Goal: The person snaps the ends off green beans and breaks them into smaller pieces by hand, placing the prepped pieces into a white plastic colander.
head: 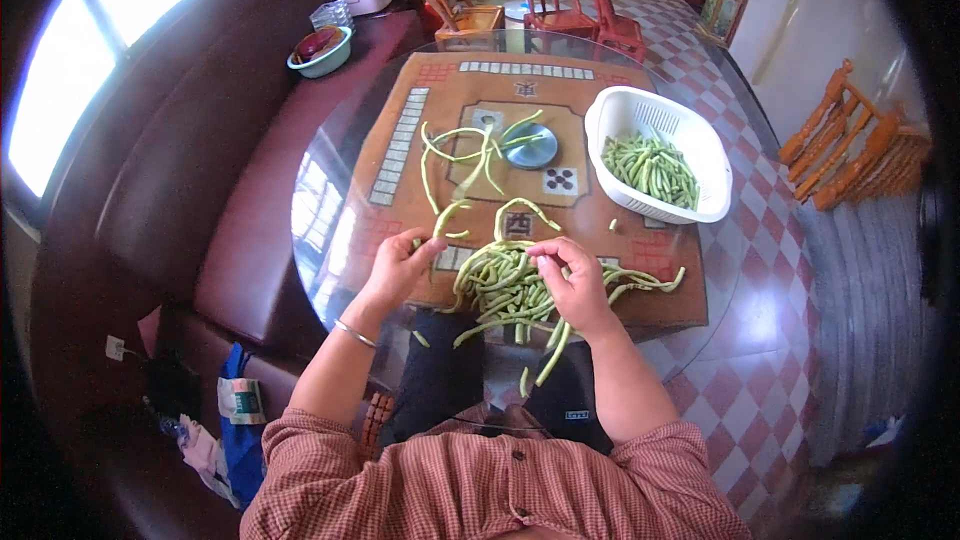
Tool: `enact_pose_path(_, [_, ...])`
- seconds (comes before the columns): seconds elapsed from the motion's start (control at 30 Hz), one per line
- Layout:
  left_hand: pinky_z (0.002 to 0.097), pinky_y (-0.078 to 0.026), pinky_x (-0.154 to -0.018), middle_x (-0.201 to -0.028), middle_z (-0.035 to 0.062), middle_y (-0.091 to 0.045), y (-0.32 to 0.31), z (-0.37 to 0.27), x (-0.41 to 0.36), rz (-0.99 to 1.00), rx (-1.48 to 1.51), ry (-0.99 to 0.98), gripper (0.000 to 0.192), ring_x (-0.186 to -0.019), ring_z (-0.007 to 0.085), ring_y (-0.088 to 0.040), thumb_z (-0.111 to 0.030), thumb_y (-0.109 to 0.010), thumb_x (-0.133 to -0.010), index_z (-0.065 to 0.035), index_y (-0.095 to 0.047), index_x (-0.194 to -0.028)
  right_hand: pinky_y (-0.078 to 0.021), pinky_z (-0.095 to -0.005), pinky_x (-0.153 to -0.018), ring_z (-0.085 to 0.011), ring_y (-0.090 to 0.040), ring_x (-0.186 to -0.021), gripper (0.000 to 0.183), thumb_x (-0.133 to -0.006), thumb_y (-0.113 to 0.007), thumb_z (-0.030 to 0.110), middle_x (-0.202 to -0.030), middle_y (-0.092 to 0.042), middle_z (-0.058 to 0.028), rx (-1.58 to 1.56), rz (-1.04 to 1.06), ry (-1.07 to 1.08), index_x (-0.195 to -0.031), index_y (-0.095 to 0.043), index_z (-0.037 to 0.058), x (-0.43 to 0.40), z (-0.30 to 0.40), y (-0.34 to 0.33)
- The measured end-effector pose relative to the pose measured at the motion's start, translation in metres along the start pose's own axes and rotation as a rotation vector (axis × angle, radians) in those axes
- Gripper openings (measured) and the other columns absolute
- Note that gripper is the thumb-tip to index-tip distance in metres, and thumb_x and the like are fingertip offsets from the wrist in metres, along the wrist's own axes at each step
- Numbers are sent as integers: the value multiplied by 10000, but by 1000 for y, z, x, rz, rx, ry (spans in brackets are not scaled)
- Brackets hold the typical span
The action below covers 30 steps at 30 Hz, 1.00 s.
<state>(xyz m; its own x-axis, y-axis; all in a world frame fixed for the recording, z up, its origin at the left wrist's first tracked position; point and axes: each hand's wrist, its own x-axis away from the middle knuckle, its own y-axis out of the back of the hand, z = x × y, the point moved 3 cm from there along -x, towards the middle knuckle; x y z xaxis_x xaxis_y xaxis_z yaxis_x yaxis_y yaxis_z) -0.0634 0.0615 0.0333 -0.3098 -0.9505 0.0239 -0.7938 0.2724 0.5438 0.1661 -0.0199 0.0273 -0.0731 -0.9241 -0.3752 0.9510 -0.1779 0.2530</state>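
Note:
Between the thumb and fingers of my left hand point(403, 262) is a green bean pod, its curved end rising above the fingertips. My right hand point(571, 281) hovers at the upper right of a pile of green bean pieces point(506, 289), thumb and forefinger pinched near one end of a long bean; whether it grips that bean cannot be told. Long beans point(637, 279) stick out from the pile to the right. Farther back, several whole long beans point(426, 172) lie loosely over the mat, some across a round grey lid point(534, 150). A white plastic basket point(716, 184) holds many short bean pieces point(651, 169).
The round glass tabletop point(337, 165) covers a brown patterned mat point(405, 67). A dark red sofa point(255, 225) runs along the left, with a pale green basin point(322, 66) on its seat. Wooden chairs point(551, 11) stand beyond the table, and another wooden chair point(840, 142) is at the right.

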Motion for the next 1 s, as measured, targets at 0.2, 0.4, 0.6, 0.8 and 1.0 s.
enact_pose_path(0.2, [188,-323,-501,-650,-61,-475,-65,-41,16,477,633,-54,203,-576,22,-388,-206,-532,-896,-24,-602,-839,-399,-215,-666,-72,-470,-705,338,-878,-542,250,-809,-543,10,-827,159,-362,-1128,-537,24,-2,-11,-12])
enact_pose_path(0.4, [181,-260,-440,-579,-64,-440,-84,-20,20,668,815,152,257,-487,21,-336,-288,-498,-905,-62,-593,-825,-366,-220,-618,-84,-436,-654,184,-866,-568,204,-735,-488,7,-847,-87,-283,-940,-522,42,-6,-18,1])
enact_pose_path(0.6, [184,-309,-467,-597,-20,-490,-84,-15,20,733,929,191,249,-504,59,-401,-268,-520,-889,-36,-592,-832,-384,-200,-583,-69,-460,-626,168,-864,-582,196,-694,-500,8,-517,-191,-179,-901,-532,40,-4,-11,2])
enact_pose_path(0.8, [182,-336,-501,-601,-42,-496,-76,-25,19,758,641,110,222,-555,33,-411,-242,-581,-861,-28,-626,-825,-376,-195,-533,-68,-447,-572,235,-850,-595,274,-662,-487,10,-323,-250,-147,-821,-503,61,-2,-12,2])
enact_pose_path(1.0, [191,-371,-551,-670,-41,-541,-70,-25,24,579,665,-131,183,-609,35,-430,-187,-564,-874,-19,-627,-836,-363,-195,-562,-81,-435,-598,170,-872,-563,224,-727,-486,-1,-496,-218,-301,-817,-504,75,-4,-17,2])
